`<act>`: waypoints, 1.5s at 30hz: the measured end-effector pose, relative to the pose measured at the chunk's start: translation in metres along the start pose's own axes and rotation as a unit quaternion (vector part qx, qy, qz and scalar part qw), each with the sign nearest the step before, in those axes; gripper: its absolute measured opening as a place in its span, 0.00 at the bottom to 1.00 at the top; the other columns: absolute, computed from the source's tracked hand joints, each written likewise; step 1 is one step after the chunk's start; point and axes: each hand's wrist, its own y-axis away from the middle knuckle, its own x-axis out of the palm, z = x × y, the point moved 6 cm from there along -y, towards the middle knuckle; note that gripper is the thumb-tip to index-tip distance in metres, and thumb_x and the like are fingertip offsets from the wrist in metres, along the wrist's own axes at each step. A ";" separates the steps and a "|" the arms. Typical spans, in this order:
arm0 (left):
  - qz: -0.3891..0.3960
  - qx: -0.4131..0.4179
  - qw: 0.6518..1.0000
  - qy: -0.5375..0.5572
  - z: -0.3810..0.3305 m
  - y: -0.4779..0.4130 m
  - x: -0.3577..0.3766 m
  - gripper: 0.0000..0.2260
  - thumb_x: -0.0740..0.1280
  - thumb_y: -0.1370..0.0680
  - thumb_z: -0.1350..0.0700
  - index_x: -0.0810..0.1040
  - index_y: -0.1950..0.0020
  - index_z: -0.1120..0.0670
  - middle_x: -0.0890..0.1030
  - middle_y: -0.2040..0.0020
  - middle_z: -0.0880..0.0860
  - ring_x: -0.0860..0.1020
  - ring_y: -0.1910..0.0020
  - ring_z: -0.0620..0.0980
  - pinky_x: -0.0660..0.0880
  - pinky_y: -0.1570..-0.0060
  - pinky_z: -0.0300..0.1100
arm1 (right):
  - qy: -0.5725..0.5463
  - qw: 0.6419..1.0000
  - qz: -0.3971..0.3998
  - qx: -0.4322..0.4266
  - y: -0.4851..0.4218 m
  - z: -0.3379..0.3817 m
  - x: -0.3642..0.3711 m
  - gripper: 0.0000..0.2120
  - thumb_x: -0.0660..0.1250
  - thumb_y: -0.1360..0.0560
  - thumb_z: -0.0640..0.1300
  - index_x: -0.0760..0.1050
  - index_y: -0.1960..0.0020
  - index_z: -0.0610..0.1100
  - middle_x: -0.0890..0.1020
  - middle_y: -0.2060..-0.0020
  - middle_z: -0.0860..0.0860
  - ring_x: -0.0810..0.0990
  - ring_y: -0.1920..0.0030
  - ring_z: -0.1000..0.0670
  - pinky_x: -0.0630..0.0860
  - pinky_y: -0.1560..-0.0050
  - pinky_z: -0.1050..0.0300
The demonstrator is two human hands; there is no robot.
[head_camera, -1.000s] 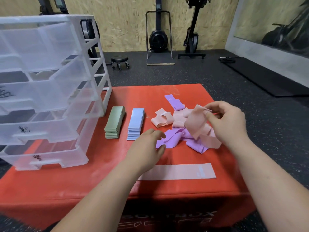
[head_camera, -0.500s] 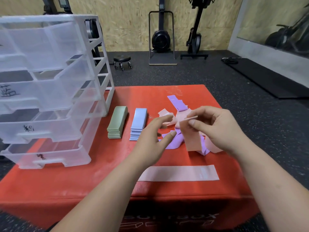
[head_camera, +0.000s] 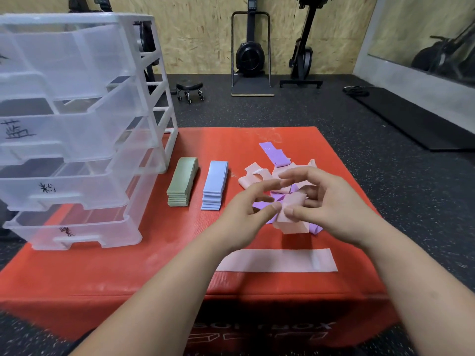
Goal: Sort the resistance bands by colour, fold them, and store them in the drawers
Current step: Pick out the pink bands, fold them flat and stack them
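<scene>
Both hands (head_camera: 290, 209) pinch a limp, hanging pink band (head_camera: 290, 222).

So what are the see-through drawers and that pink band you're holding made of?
The see-through drawer tower looks like hard, glossy plastic: you see through its walls. The pink band pinched by the left hand and right hand looks soft, matte, maybe stretchy fabric or rubber: it folds limply.

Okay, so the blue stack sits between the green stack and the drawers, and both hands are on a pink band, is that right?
Not quite: the head view shows the green stack between the blue stack and the drawers. The rest stands: the left hand and right hand are both on a pink band.
</scene>
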 end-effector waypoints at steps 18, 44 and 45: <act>-0.006 -0.015 1.000 -0.020 0.009 -0.001 -0.005 0.04 0.74 0.19 0.51 0.85 0.45 0.49 0.87 0.50 0.47 0.84 0.48 0.47 0.80 0.42 0.54 | 0.084 0.992 -0.087 0.026 0.005 -0.019 -0.012 0.18 0.80 0.29 0.36 0.83 0.45 0.52 0.88 0.57 0.51 0.87 0.56 0.49 0.82 0.48 0.46; -0.028 0.001 1.000 -0.012 -0.001 0.002 -0.034 0.03 0.74 0.19 0.54 0.84 0.47 0.53 0.77 0.63 0.48 0.72 0.64 0.42 0.69 0.61 0.34 | -0.026 0.998 -0.032 0.051 -0.003 -0.029 0.034 0.17 0.73 0.22 0.36 0.75 0.38 0.50 0.86 0.53 0.51 0.84 0.59 0.50 0.83 0.46 0.46; -0.027 0.005 0.999 -0.019 -0.002 0.002 -0.034 0.03 0.74 0.18 0.54 0.84 0.48 0.53 0.78 0.62 0.51 0.72 0.64 0.43 0.70 0.60 0.35 | -0.032 0.998 -0.029 0.053 -0.003 -0.029 0.037 0.18 0.73 0.22 0.37 0.74 0.37 0.50 0.86 0.53 0.51 0.85 0.57 0.50 0.83 0.44 0.44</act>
